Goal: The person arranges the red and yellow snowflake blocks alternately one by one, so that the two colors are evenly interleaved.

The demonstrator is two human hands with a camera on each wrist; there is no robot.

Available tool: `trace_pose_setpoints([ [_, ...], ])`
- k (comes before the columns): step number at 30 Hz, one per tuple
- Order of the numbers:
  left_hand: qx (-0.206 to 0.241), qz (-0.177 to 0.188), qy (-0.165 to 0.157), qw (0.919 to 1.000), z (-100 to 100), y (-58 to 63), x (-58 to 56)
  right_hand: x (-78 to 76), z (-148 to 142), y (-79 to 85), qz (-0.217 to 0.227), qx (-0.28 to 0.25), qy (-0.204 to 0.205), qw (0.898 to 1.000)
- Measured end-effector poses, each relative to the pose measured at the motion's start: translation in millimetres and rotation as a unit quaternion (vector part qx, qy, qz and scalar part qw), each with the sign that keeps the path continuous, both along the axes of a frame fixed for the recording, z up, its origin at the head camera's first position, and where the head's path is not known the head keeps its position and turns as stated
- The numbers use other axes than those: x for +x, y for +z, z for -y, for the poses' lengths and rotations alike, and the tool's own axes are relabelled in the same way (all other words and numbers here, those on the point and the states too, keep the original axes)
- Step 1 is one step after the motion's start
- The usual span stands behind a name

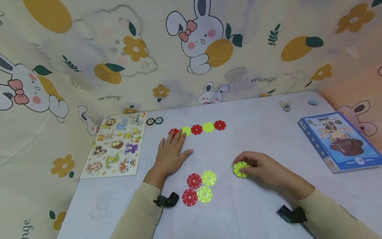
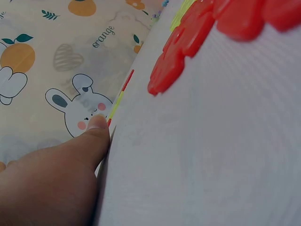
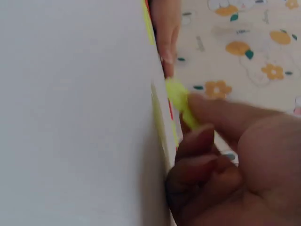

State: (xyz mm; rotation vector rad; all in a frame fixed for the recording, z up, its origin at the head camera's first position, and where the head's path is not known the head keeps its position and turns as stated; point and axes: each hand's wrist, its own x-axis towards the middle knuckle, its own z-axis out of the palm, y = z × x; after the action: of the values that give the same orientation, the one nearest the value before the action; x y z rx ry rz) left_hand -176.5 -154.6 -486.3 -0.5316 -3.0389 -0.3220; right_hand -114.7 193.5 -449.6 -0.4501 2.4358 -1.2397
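Between thumb and fingers my right hand (image 1: 262, 167) pinches a yellow-green notched plastic disc (image 1: 240, 169), held close over the white table. In the right wrist view the same disc (image 3: 178, 96) shows edge-on at the fingertips. My left hand (image 1: 170, 156) lies flat with its fingers spread, fingertips over the left end of a row of alternating discs. That row runs from a partly covered red disc (image 1: 173, 133) to a red disc (image 1: 220, 125) at its right. Nearer me, two red discs (image 1: 194, 181) and two yellow-green discs (image 1: 209, 178) form a block.
A sticker-like animal board (image 1: 116, 144) lies at the left, with two small black rings (image 1: 155, 121) beside it. A blue boxed book (image 1: 343, 141) rests at the right. Behind it are a small bear figure (image 1: 285, 106) and a blue piece (image 1: 313, 102). Printed cloth hangs behind the table.
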Motion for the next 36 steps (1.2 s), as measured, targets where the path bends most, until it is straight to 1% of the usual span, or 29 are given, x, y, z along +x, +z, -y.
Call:
trace_pose_setpoints([
  [2, 0.0, 0.002, 0.0, 1.0, -0.2, -0.4, 0.3, -14.8, -2.1, -4.3, -0.003, -0.006, -0.034, 0.999],
  [5, -0.001, 0.002, 0.0, 1.0, -0.5, -1.2, 0.4, -41.3, -4.5, -11.4, 0.002, -0.02, -0.085, 0.996],
  [8, 0.0, -0.003, -0.001, 1.0, -0.9, -1.7, 0.3, -67.8, -6.5, -15.7, 0.003, -0.037, -0.136, 0.99],
  [10, 0.003, -0.003, -0.001, 1.0, -1.0, -2.0, 0.1, -82.9, -7.5, -17.7, -0.009, -0.044, -0.166, 0.985],
  [13, 0.004, -0.001, -0.001, 1.0, -0.7, -2.7, -0.1, -98.2, -8.1, -19.5, -0.025, -0.055, -0.208, 0.976],
  [15, 0.002, -0.002, -0.001, 1.0, -0.4, -3.0, -0.2, -102.4, -7.3, -20.2, -0.046, -0.048, -0.222, 0.973],
  [17, -0.001, -0.004, -0.001, 1.0, -0.2, -3.2, -0.5, -101.9, -5.5, -20.1, -0.082, -0.026, -0.213, 0.973],
  [18, -0.002, -0.006, -0.001, 1.0, -0.1, -2.9, -0.6, -100.2, -4.4, -19.4, -0.101, -0.005, -0.201, 0.974],
  [20, -0.004, -0.007, -0.001, 1.0, -0.1, -2.5, -0.8, -96.0, -1.6, -18.6, -0.145, 0.056, -0.156, 0.975],
  [22, -0.004, -0.007, -0.001, 1.0, -0.2, -1.8, -1.1, -91.9, 1.6, -17.4, -0.179, 0.117, -0.104, 0.971],
  [24, -0.004, -0.005, -0.001, 1.0, -0.2, -1.0, -1.4, -89.1, 4.7, -16.8, -0.193, 0.163, -0.067, 0.965],
  [25, -0.004, -0.004, -0.001, 1.0, -0.3, -0.7, -1.5, -88.4, 6.3, -16.8, -0.198, 0.181, -0.054, 0.962],
  [26, -0.003, -0.003, -0.001, 1.0, -0.4, -0.3, -1.6, -88.1, 7.7, -17.1, -0.199, 0.193, -0.047, 0.96],
  [28, -0.005, -0.002, -0.001, 1.0, -0.6, 0.3, -1.5, -88.0, 10.5, -17.1, -0.198, 0.207, -0.048, 0.957],
  [32, -0.007, -0.001, 0.0, 1.0, -0.3, 0.7, -1.0, -89.3, 15.2, -17.6, -0.195, 0.221, -0.05, 0.954],
  [36, -0.009, -0.003, 0.001, 1.0, 0.4, -0.2, -0.5, -91.5, 20.4, -18.8, -0.202, 0.237, -0.053, 0.949],
])
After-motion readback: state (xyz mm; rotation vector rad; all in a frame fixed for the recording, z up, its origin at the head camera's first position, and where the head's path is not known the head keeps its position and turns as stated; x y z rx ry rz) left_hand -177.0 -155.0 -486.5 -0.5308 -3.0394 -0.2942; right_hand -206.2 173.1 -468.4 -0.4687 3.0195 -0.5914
